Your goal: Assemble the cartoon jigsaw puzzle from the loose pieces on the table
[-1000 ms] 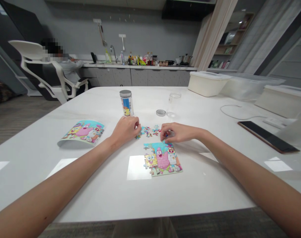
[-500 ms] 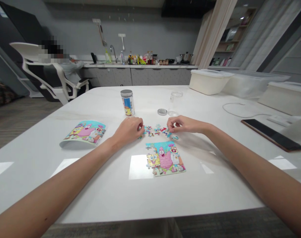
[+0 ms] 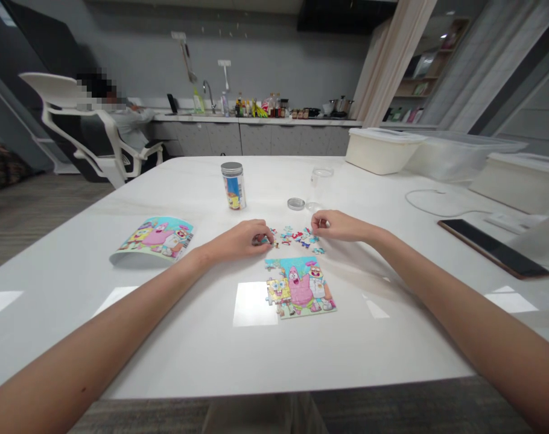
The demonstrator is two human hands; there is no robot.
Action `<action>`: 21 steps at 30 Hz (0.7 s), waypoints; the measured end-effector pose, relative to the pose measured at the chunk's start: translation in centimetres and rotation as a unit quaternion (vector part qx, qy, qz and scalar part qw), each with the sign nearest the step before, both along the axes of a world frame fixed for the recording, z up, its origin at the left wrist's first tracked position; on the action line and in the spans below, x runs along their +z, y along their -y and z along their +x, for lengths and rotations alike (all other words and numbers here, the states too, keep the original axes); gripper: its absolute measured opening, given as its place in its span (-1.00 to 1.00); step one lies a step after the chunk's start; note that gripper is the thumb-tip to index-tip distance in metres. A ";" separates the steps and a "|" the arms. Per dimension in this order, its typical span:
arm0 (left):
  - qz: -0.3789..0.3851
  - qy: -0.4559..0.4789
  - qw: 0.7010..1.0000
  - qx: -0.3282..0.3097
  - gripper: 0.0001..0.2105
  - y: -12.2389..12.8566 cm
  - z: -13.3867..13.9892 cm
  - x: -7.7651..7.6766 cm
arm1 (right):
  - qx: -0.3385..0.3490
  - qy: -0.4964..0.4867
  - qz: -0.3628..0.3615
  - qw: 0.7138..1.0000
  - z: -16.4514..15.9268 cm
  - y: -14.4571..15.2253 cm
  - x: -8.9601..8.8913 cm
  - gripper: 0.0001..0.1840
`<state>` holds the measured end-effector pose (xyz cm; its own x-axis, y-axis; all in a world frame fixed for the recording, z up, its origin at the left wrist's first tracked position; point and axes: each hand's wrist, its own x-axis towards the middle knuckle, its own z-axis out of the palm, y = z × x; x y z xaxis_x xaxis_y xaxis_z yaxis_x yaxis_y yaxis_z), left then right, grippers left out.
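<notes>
Loose jigsaw puzzle pieces (image 3: pixel 296 236) lie scattered on the white table between my two hands. My left hand (image 3: pixel 250 237) rests at the left edge of this pile, its fingers curled down and drawn together over the pieces. On the pile's right side, my right hand (image 3: pixel 333 225) has thumb and fingers pinched together; what either hand holds, if anything, is hidden. Just in front lies the partly joined puzzle (image 3: pixel 301 288), showing a pink starfish and a yellow sponge figure, its left side ragged. A curved picture sheet (image 3: pixel 157 240) with the same scene lies left.
Behind the pieces stand a lidded jar (image 3: pixel 233 187) with a picture inside, a loose silver lid (image 3: pixel 295 204) and a clear jar (image 3: pixel 320 184). A phone (image 3: pixel 494 247), a white cable (image 3: pixel 431 208) and storage boxes (image 3: pixel 383 150) are at right. A person sits beyond the table, far left.
My left hand has moved right and slightly down, its fingertips now over the pieces. My right hand has shifted a little to the right. The joined puzzle looks the same.
</notes>
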<state>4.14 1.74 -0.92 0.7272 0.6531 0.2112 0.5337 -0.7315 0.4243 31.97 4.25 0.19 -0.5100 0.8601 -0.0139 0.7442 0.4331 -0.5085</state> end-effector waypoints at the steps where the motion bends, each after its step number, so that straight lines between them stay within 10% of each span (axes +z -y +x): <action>1: -0.011 0.002 1.000 -0.003 -0.82 0.0 0.0 0.0 | -0.001 -0.001 0.006 1.000 -0.2 0.1 0.0 -0.90; 21: -0.039 -0.020 0.998 -0.046 -0.76 0.1 -0.1 0.5 | 0.034 0.005 0.112 0.993 -3.2 1.9 -0.4 -0.96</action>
<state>4.01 1.64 -0.39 0.7922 0.5959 0.1315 0.4833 -0.7442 0.4612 28.78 2.37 -0.17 -0.5672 0.8062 0.1681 0.7142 0.5832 -0.3872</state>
